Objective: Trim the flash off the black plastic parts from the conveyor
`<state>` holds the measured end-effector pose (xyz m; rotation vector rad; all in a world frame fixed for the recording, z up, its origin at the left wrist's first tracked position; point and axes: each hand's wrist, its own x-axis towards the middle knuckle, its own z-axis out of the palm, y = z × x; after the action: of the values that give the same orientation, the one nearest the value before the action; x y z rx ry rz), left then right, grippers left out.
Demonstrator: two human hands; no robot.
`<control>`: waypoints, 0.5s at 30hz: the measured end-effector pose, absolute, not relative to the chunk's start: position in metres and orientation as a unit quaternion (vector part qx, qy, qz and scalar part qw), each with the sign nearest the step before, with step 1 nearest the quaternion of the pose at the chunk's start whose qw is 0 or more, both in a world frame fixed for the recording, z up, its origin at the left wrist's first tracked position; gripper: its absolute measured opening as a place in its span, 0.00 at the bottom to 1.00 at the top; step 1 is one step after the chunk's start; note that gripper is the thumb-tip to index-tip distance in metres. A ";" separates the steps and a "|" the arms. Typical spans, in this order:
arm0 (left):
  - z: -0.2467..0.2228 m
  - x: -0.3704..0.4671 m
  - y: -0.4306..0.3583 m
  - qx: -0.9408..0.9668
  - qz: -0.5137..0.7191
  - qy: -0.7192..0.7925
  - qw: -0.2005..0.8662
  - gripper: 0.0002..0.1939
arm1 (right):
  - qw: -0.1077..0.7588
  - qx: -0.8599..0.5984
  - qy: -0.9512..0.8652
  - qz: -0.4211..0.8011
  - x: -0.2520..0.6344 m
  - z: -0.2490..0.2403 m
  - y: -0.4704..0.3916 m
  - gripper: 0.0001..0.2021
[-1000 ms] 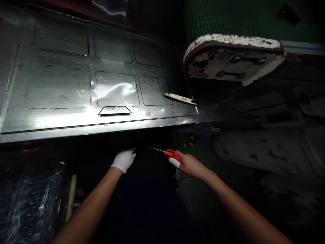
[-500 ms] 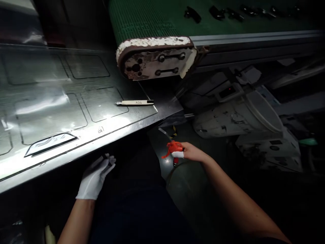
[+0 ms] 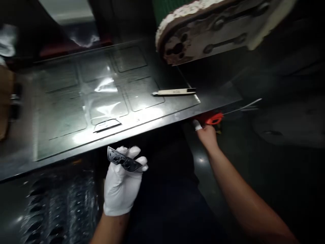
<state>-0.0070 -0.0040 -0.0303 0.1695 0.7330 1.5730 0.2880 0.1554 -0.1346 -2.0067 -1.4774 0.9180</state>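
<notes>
My left hand (image 3: 123, 184), in a white glove, holds a small dark plastic part (image 3: 123, 159) with its fingers, in front of the table's edge. Out to the right, my right hand (image 3: 208, 134) is wrapped round a red air gun (image 3: 215, 118) with a thin nozzle pointing right; a white cover shows on one finger. On the metal table (image 3: 149, 126) lies a pale pen-like knife (image 3: 175, 92) with a black end. A thin, dark-edged piece (image 3: 107, 125) rests near the front edge, behind my left hand.
The worn end of a conveyor (image 3: 203, 32) overhangs the table at the upper right. Below the table at the lower left is a plastic-covered tray (image 3: 59, 206) of dark parts. A brown box (image 3: 5, 101) stands at the far left.
The view has swung left. My left hand has turned and the dark part now shows in it. The red air gun has come up close to the table's edge with my right hand.
</notes>
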 end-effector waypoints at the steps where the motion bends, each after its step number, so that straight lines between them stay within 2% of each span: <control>1: -0.027 -0.010 -0.002 0.071 0.700 0.321 0.634 0.16 | 0.229 -0.719 -0.541 0.371 0.280 -0.134 0.152 0.28; 3: -0.023 -0.015 0.001 0.067 0.709 0.324 0.622 0.16 | 0.214 -0.680 -0.545 0.441 0.260 -0.119 0.140 0.24; 6: -0.022 -0.018 0.004 0.075 0.714 0.328 0.614 0.15 | 0.225 -0.544 -0.643 0.490 0.220 -0.069 0.119 0.14; 10: -0.027 -0.020 0.002 0.118 0.721 0.352 0.585 0.13 | 0.311 -0.274 -0.795 0.443 0.158 0.006 0.106 0.07; 12: -0.031 -0.023 0.000 0.150 0.723 0.378 0.558 0.13 | 0.310 -0.198 -0.835 0.409 0.135 0.025 0.106 0.07; 15: -0.034 -0.031 -0.004 0.201 0.714 0.425 0.520 0.15 | 0.263 -0.165 -0.879 0.363 0.117 0.030 0.110 0.07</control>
<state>-0.0307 -0.0036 -0.0339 0.4810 1.0181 1.7112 0.1166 0.1102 0.0298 -0.4455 -2.3757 0.9816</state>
